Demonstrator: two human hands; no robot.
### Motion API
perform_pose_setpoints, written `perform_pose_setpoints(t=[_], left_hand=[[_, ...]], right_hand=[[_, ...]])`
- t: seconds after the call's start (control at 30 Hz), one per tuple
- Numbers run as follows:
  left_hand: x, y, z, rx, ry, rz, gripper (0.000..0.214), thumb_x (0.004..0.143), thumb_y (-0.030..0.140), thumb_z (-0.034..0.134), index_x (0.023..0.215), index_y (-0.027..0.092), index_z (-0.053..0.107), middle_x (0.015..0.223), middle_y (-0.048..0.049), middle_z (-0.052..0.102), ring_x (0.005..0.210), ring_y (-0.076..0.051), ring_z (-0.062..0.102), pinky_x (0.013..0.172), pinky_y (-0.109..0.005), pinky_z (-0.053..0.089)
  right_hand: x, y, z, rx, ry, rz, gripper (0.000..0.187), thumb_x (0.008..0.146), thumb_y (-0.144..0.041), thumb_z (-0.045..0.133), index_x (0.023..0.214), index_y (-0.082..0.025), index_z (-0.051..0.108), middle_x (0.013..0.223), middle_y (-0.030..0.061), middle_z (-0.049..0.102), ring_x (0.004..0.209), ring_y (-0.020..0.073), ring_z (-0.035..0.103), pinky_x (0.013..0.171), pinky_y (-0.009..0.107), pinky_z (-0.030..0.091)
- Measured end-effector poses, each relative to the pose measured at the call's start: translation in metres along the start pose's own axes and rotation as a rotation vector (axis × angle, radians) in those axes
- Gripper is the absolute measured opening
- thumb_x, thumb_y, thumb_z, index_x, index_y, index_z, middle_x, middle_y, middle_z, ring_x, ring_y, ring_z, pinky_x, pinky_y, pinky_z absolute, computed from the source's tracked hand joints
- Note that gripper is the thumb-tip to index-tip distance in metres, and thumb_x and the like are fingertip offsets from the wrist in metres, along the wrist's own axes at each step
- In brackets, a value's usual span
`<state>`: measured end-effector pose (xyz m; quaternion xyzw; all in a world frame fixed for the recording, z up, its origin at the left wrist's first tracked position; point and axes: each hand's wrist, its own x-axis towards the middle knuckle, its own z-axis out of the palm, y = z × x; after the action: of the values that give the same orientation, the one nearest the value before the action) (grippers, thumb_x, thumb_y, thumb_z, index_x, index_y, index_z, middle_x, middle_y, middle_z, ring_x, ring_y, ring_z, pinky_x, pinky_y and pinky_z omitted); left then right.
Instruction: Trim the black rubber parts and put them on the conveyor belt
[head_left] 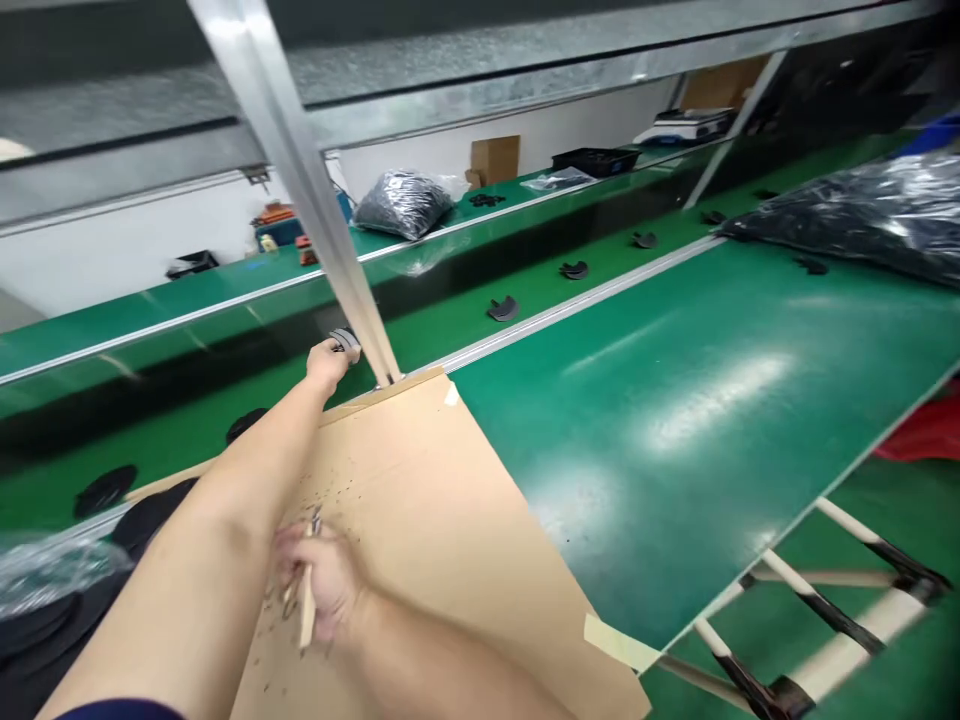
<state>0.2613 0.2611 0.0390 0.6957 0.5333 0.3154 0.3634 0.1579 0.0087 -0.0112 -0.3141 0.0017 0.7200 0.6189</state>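
Note:
My left hand (pixel 328 361) reaches far forward over the conveyor belt (pixel 465 310) and is closed on a small dark curved part (pixel 346 341), right beside a slanted metal post (pixel 300 190). My right hand (pixel 319 585) rests low over the brown cardboard sheet (pixel 420 520), closed round a thin tool with a pale wooden handle (pixel 307 600). Small dark shavings are scattered on the cardboard around that hand.
Several more dark curved parts (pixel 503 309) lie along the conveyor belt. Plastic bags of black parts (pixel 855 215) sit at the right and at the far side (pixel 405 203). Black pieces (pixel 105 490) lie at the left. The green table (pixel 697 420) ends at right.

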Motion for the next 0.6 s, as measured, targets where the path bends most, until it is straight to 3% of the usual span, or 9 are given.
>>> perform_pose_setpoints(t=[0.13,0.23,0.3,0.47,0.6], left_hand=[[-0.05,0.002,-0.065,-0.187,0.142,-0.107,0.021,0.071,0.034,0.065,0.077,0.016,0.056,0.057,0.0003,0.054,0.049,-0.01,0.051,0.044,-0.021,0.038],[-0.105,-0.004,-0.105,-0.342,0.133,-0.173,0.024,0.065,0.024,0.071,0.08,0.016,0.053,0.064,-0.0014,0.059,0.053,-0.01,0.057,0.049,-0.021,0.045],[-0.147,-0.012,-0.126,-0.518,0.108,-0.228,0.03,0.063,0.019,0.074,0.082,0.016,0.051,0.065,-0.0016,0.059,0.056,-0.011,0.06,0.053,-0.022,0.049],[-0.241,-0.04,-0.155,-0.85,0.067,-0.281,0.035,0.065,0.027,0.075,0.087,0.019,0.05,0.065,0.0009,0.059,0.059,-0.015,0.065,0.056,-0.026,0.053],[-0.285,-0.063,-0.152,-1.027,0.108,-0.243,0.039,0.065,0.036,0.077,0.091,0.018,0.054,0.069,0.0009,0.063,0.062,-0.016,0.067,0.061,-0.028,0.054]], right_hand=[[-0.014,-0.007,0.005,0.014,-0.108,-0.033,0.039,0.05,-0.019,0.074,0.085,-0.019,0.058,0.057,-0.0079,0.055,0.045,0.0062,0.048,0.043,0.018,0.039],[-0.025,-0.014,0.008,-0.035,-0.207,0.004,0.047,0.052,-0.022,0.078,0.093,-0.021,0.055,0.06,-0.0077,0.057,0.05,0.009,0.053,0.049,0.022,0.046],[-0.03,-0.02,0.008,-0.08,-0.237,-0.007,0.042,0.055,-0.023,0.078,0.09,-0.019,0.056,0.062,-0.0058,0.059,0.05,0.0089,0.053,0.049,0.022,0.046],[-0.029,-0.031,0.005,-0.201,-0.251,-0.213,0.036,0.052,-0.013,0.076,0.086,-0.017,0.062,0.092,0.0016,0.068,0.063,0.008,0.059,0.057,0.022,0.049],[-0.027,-0.024,0.004,-0.407,-0.256,-0.31,0.036,0.056,-0.019,0.078,0.089,-0.016,0.062,0.089,0.002,0.067,0.067,0.0094,0.06,0.063,0.023,0.049]])
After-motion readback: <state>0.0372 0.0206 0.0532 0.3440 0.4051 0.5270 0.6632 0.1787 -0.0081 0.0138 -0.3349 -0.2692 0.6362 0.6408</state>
